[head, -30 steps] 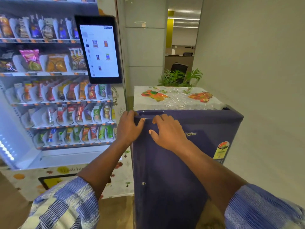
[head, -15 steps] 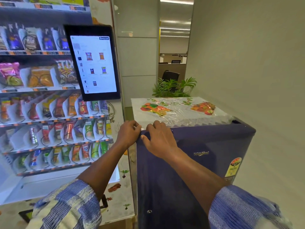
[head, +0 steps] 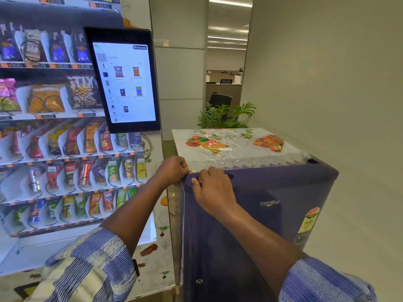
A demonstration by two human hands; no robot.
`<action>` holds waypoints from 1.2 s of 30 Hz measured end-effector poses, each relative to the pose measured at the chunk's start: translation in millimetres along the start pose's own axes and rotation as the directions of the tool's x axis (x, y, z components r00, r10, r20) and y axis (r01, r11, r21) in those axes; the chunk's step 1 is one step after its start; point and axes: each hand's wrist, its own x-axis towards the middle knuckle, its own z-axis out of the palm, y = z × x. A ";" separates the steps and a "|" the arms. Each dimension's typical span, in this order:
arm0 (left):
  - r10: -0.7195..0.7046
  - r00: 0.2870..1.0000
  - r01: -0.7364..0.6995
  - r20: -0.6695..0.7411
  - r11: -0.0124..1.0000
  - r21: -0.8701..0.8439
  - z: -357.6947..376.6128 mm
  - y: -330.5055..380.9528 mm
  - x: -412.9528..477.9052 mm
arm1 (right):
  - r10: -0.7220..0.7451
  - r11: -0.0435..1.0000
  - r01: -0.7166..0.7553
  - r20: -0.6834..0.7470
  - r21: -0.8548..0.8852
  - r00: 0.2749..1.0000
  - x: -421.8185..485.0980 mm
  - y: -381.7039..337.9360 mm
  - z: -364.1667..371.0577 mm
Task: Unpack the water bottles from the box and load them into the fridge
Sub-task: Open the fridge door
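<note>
1. Both forearms reach forward and upward from blue-and-white striped sleeves (head: 87,267), and they meet at the top left corner of the fridge (head: 272,236).
2. The left arm rises from the lower left with the wrist nearly straight. The left hand (head: 172,171) sits at the very corner of the door (head: 239,247), its fingers curled tightly over the top edge so that it grips the corner.
3. The right arm crosses in from the lower right with the back of the hand facing the camera. The right hand (head: 212,190) lies just beside the left, almost touching it.
4. The right hand's fingers bend over the door's top edge into the dark handle recess (head: 231,176), with the thumb pressed against the door's front. It holds the door there.
5. The fridge is a low dark blue unit standing directly in front of the person, between the snack vending machine (head: 65,149) on the left and a plain wall (head: 327,83) on the right.
6. A pale strip shows along the door's left edge. Whether the door is ajar cannot be told.
7. A plastic-wrapped floral cloth (head: 235,147) covers the fridge top, just behind both hands.
</note>
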 end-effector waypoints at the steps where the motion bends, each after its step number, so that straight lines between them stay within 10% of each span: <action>1: -0.009 1.000 0.009 0.016 1.000 0.013 -0.8 1.6 1.3 | 0.000 1.000 0.000 0.004 -0.004 1.000 -0.7 0.0 0.2; 36: -0.002 0.959 0.055 -0.285 0.983 0.178 57.4 50.5 -137.5 | -0.092 0.979 0.076 0.076 0.189 0.993 -122.2 24.8 -91.3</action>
